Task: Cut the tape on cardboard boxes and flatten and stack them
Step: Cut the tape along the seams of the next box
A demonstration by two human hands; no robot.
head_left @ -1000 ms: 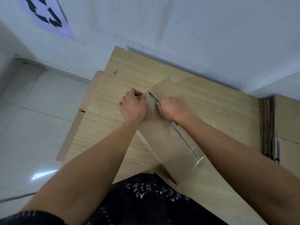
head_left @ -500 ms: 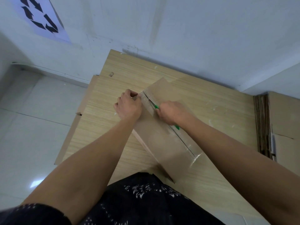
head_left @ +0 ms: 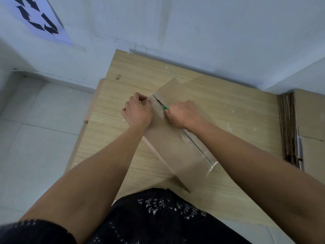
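A: Moved?
B: Barely. Both hands stay at the far end of the box.
A: Layout?
B: Box on table, tape running near-to-far. Right hand curled round cutter, blade pointing away. Left hand grips far corner beside it.

Open table stretch right of box; wall behind, cardboard stack blocks right side

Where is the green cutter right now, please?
In the head view, the green cutter sits in the right hand at the far end of the cardboard box, just right of the left hand.
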